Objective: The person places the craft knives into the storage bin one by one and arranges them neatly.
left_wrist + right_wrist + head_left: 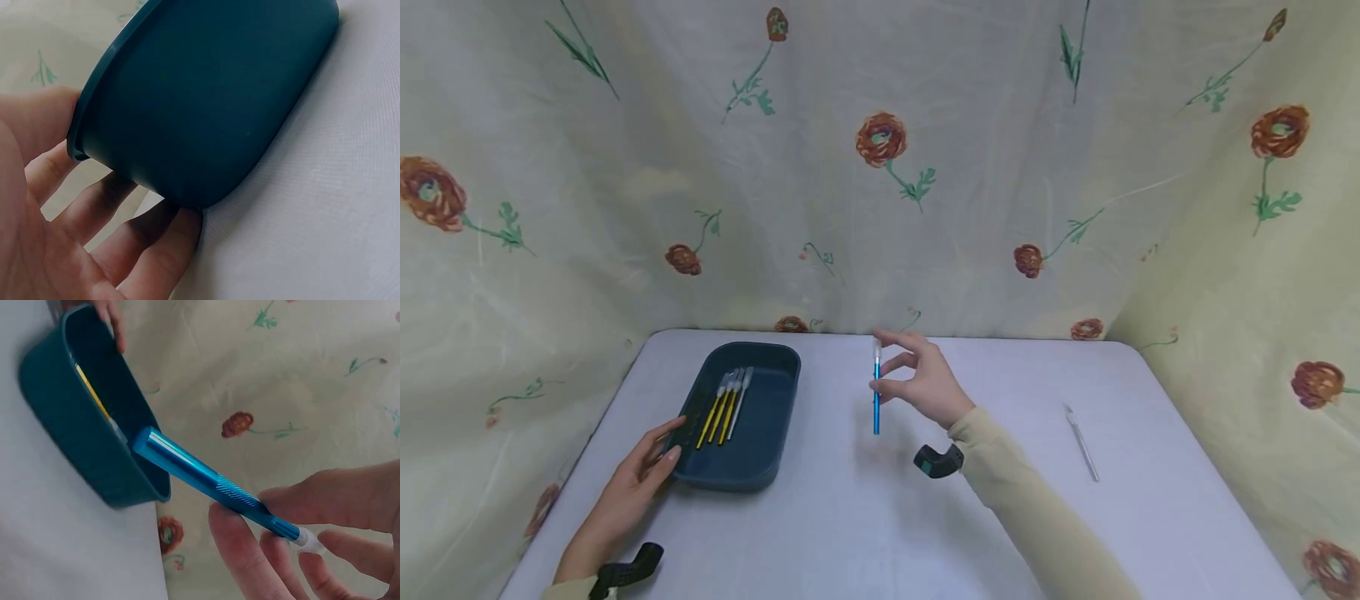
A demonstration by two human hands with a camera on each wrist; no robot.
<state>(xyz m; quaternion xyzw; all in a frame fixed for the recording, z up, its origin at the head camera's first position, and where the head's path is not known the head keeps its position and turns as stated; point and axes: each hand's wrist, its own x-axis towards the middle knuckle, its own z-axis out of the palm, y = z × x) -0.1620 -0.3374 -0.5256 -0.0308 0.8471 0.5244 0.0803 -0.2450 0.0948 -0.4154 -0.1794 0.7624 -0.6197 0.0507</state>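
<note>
My right hand (928, 383) pinches a blue craft knife (876, 410) upright above the middle of the table, its clear-capped end up. In the right wrist view, the knife (187, 467) shows a shiny metallic barrel with a knurled band, and the fingertips hold it near the capped end. With the left hand (625, 492) I grip the left near side of a dark teal tray (771, 421). The left wrist view shows thumb at the rim and fingers against the outer wall (187, 106). Inside the tray lie yellow craft knives (718, 419) and a silver one (740, 410), all capped.
Another silver craft knife (1082, 446) lies alone on the right part of the white table (1000, 533). Floral cloth (955, 233) hangs behind the table and along its sides. Black wrist cameras (938, 461) sit on both wrists.
</note>
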